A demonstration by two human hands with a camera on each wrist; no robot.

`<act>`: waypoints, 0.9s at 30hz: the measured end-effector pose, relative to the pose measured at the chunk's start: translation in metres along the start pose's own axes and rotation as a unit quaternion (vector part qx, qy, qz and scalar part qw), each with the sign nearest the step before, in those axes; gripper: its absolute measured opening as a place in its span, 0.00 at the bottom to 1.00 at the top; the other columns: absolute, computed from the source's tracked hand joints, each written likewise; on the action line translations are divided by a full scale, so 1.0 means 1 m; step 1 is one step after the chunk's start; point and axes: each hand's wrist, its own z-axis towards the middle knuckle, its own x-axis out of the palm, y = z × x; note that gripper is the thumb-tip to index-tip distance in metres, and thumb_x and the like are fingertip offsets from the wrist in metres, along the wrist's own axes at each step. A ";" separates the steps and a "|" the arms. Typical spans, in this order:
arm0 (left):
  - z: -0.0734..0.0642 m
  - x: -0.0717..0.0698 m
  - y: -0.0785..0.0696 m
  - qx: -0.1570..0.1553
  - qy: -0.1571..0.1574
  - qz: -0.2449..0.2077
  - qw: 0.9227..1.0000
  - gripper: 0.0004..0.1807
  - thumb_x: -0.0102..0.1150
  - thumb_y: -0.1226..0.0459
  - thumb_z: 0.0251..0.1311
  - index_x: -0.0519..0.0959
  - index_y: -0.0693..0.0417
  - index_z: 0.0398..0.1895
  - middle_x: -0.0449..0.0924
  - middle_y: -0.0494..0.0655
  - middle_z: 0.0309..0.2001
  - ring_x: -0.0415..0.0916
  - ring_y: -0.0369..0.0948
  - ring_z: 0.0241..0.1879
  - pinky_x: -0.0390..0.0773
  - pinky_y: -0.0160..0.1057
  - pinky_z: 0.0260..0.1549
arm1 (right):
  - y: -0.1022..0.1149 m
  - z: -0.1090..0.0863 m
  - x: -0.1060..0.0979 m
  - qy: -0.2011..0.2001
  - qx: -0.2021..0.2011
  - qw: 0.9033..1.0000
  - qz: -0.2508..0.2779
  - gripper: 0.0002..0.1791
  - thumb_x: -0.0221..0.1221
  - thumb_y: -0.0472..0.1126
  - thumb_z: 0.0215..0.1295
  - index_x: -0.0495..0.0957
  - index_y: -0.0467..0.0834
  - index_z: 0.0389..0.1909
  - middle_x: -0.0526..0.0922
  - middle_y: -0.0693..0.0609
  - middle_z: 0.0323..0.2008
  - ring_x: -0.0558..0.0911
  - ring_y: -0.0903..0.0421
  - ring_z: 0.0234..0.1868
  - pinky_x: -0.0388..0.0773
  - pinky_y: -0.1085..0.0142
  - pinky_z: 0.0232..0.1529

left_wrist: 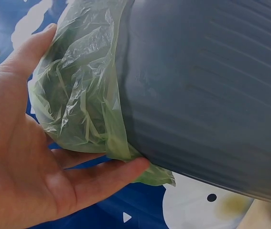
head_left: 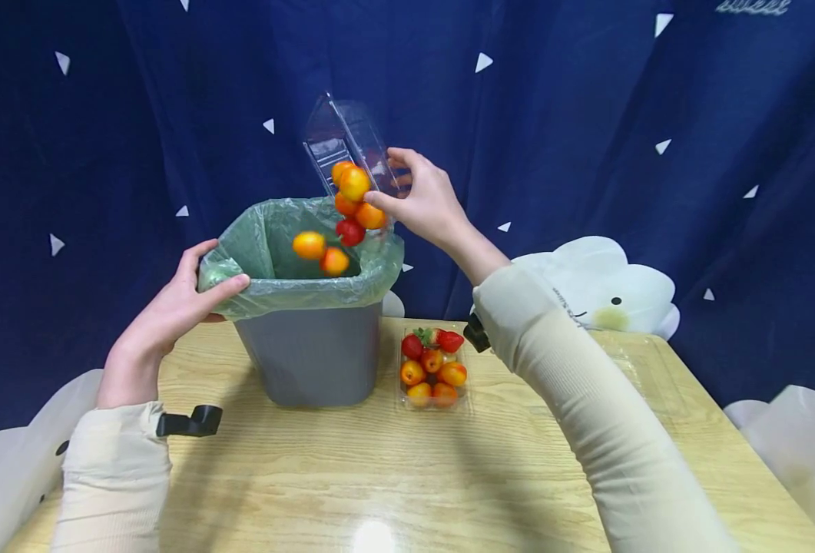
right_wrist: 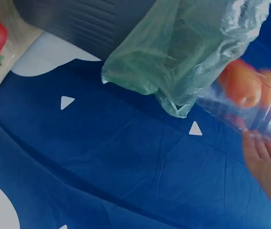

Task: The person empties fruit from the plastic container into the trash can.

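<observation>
My right hand (head_left: 429, 197) holds a clear plastic fruit box (head_left: 366, 134) by its side, tipped steeply over a grey trash bin (head_left: 310, 353). Small orange-yellow fruits (head_left: 355, 185) and a red strawberry (head_left: 349, 232) are at its lower end, while two blurred fruits (head_left: 309, 245) are in mid-air at the bin's mouth. A translucent green bag (head_left: 296, 296) lines the bin and folds over its rim. At the rim's left corner my left hand (head_left: 172, 307) grips bin and bag, thumb in front. In the left wrist view, its fingers (left_wrist: 111, 179) press the bag's edge.
Right of the bin, a second clear box (head_left: 435, 369) with strawberries and orange-yellow fruits stands on the wooden table (head_left: 379, 468). Flat clear plastic (head_left: 628, 376) lies further right. Behind hangs a blue curtain (head_left: 552, 153) with white triangles and clouds.
</observation>
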 end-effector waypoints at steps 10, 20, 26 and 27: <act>0.000 -0.001 0.002 -0.005 0.006 0.001 1.000 0.46 0.47 0.47 0.62 0.29 0.46 0.70 0.51 0.64 0.63 0.63 0.50 0.52 0.77 0.38 0.38 | -0.004 -0.003 0.002 -0.019 -0.087 0.996 -0.011 0.39 0.65 0.47 0.52 0.61 0.45 0.64 0.69 0.51 0.58 0.74 0.57 0.53 0.72 0.67 0.52; 0.000 -0.001 0.003 0.002 0.001 0.002 1.000 0.45 0.47 0.48 0.62 0.30 0.46 0.70 0.54 0.64 0.61 0.66 0.45 0.49 0.78 0.40 0.38 | -0.015 -0.009 -0.008 -0.018 -0.044 0.997 0.065 0.38 0.63 0.48 0.55 0.58 0.47 0.66 0.67 0.52 0.61 0.73 0.58 0.55 0.70 0.67 0.55; 0.000 -0.002 0.003 0.006 -0.005 -0.007 1.000 0.44 0.48 0.48 0.62 0.31 0.45 0.70 0.54 0.63 0.60 0.68 0.30 0.41 0.77 0.35 0.35 | -0.026 -0.017 -0.019 -0.025 -0.003 0.993 0.112 0.34 0.58 0.50 0.60 0.58 0.48 0.65 0.67 0.52 0.61 0.72 0.58 0.55 0.72 0.63 0.52; 0.000 -0.002 0.003 0.006 -0.006 -0.011 1.000 0.44 0.48 0.49 0.62 0.31 0.45 0.70 0.54 0.63 0.60 0.67 0.28 0.40 0.77 0.34 0.35 | -0.029 -0.018 -0.020 -0.027 0.003 0.991 0.130 0.33 0.58 0.49 0.60 0.59 0.47 0.65 0.68 0.52 0.60 0.72 0.57 0.55 0.72 0.62 0.52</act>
